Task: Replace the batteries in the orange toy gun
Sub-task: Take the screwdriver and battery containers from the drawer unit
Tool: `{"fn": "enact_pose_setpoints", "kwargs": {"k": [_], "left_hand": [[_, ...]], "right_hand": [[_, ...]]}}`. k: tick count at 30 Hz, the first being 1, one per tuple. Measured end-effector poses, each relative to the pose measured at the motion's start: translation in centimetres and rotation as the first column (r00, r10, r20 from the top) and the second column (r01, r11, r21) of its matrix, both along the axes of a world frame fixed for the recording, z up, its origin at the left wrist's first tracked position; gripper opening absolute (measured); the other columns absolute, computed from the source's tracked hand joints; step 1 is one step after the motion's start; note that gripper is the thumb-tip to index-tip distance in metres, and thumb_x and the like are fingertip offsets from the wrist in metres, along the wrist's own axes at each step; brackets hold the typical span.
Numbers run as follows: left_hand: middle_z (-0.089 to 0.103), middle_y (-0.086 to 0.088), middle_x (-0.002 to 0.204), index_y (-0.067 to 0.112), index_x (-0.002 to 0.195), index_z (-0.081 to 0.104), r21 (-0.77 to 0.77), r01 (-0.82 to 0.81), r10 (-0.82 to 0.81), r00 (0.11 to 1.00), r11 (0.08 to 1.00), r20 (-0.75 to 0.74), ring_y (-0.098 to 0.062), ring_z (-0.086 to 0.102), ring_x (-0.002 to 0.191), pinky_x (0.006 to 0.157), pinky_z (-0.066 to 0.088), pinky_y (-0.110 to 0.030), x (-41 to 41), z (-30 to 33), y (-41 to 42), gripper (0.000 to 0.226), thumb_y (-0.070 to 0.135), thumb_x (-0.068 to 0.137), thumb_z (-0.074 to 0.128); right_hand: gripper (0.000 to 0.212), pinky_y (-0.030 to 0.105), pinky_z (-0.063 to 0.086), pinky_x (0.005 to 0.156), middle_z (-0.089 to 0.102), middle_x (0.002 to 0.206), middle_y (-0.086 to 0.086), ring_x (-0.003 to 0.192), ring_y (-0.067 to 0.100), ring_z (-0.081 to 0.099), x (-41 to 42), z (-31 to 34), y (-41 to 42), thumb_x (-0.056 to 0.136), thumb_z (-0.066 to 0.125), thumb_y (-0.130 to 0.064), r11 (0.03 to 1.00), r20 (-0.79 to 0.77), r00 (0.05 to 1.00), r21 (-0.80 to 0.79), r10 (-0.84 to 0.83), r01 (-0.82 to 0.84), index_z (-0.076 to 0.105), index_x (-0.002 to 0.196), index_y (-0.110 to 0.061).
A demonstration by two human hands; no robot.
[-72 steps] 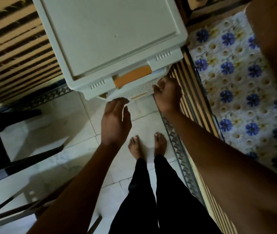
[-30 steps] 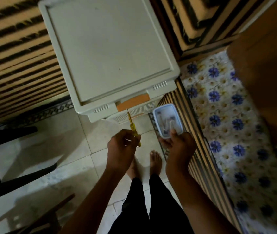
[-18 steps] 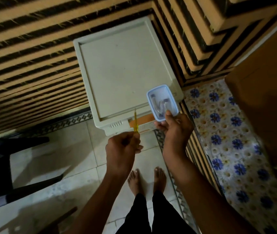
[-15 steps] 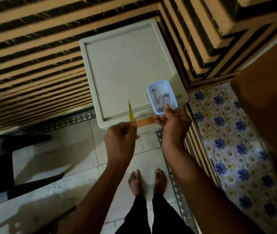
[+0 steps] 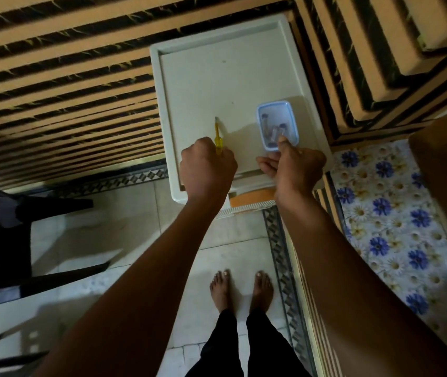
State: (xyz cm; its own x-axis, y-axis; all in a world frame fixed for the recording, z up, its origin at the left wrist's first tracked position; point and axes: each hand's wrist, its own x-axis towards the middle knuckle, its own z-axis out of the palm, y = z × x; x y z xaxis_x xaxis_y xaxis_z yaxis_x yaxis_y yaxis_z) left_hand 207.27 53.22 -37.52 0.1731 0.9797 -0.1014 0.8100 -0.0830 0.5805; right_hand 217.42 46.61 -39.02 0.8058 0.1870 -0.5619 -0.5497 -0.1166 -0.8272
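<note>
My left hand (image 5: 207, 165) grips a yellow-handled screwdriver (image 5: 218, 137) whose tip points away from me over the white cabinet top (image 5: 217, 83). My right hand (image 5: 293, 165) pinches the near rim of a small clear box with a blue rim (image 5: 276, 123), which sits on or just above the cabinet top at its right side. Inside the box lie a few small cylinders that look like batteries. No orange toy gun shows in this view.
The white plastic drawer cabinet has an orange drawer handle (image 5: 252, 198) under its front edge. A striped wall stands behind and to the right. A floral-covered surface (image 5: 396, 213) lies at right, a dark chair (image 5: 4, 227) at left. My bare feet (image 5: 241, 289) stand on pale tiles.
Both hands left the drawer, came up holding the screwdriver and the box, then moved forward over the cabinet top. The box has come down to the cabinet's right side.
</note>
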Motion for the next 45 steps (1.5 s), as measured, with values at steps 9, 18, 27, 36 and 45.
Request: {"fn": "enact_pose_setpoints", "kwargs": {"k": [9, 18, 27, 36, 45], "left_hand": [[0.050, -0.002, 0.081, 0.006, 0.107, 0.059, 0.008, 0.113, -0.110, 0.983, 0.994, -0.144, -0.025, 0.049, 0.069, 0.056, 0.032, -0.031, 0.6, 0.3, 0.1, 0.024, 0.028, 0.097, 0.060], [0.066, -0.008, 0.106, 0.007, 0.114, 0.066, 0.174, 0.247, -0.231, 0.967, 0.953, -0.107, -0.028, 0.064, 0.099, 0.079, 0.052, -0.040, -2.7, -1.0, -0.4, 0.035, 0.039, 0.101, 0.058], [0.021, -0.005, 0.173, 0.015, 0.163, 0.033, 0.073, 0.620, -0.593, 0.774, 0.782, -0.222, -0.027, 0.017, 0.161, 0.130, 0.022, -0.050, -9.4, -4.6, -0.2, 0.072, 0.057, 0.105, 0.043], [0.016, -0.002, 0.174, 0.018, 0.165, 0.027, 0.035, 0.636, -0.622, 0.763, 0.771, -0.174, -0.021, 0.011, 0.162, 0.129, 0.023, -0.048, -9.9, -3.8, 0.2, 0.078, 0.056, 0.100, 0.049], [0.019, -0.002, 0.174, 0.018, 0.164, 0.029, 0.075, 0.621, -0.604, 0.779, 0.780, -0.171, -0.022, 0.015, 0.161, 0.128, 0.027, -0.048, -10.0, -4.2, 0.0, 0.076, 0.053, 0.101, 0.054]], "right_hand": [[0.005, 0.025, 0.055, 0.063, 0.069, 0.077, 0.002, 0.065, 0.010, 0.065, -2.7, -1.4, -5.8, 0.094, 0.069, -0.010, 0.919, 0.575, 0.727, -0.330, 0.376, -0.214, 0.069, 0.092, -0.006], [0.038, 0.045, 0.057, 0.087, 0.069, 0.120, 0.013, 0.111, 0.030, 0.065, -5.3, -3.9, -8.6, 0.082, 0.075, -0.008, 0.528, 0.526, 0.079, -0.812, 0.847, -0.248, 0.071, 0.119, -0.004], [0.033, 0.051, 0.045, 0.091, 0.062, 0.124, 0.012, 0.117, 0.039, 0.057, -4.1, -1.9, -8.2, 0.080, 0.070, -0.002, 0.252, 0.260, 0.023, -0.905, 0.965, -0.343, 0.070, 0.112, -0.009], [0.007, 0.035, 0.051, 0.083, 0.058, 0.094, 0.001, 0.100, 0.025, 0.067, -5.6, 0.5, -12.4, 0.099, 0.057, -0.012, -0.121, -0.102, -0.067, -0.891, 0.993, -0.438, 0.063, 0.103, -0.015], [0.015, 0.041, 0.048, 0.089, 0.051, 0.123, 0.006, 0.116, 0.030, 0.052, -8.4, -4.4, -17.9, 0.095, 0.058, -0.016, -0.238, -0.195, -0.141, -0.869, 0.971, -0.435, 0.062, 0.109, -0.016]]}}
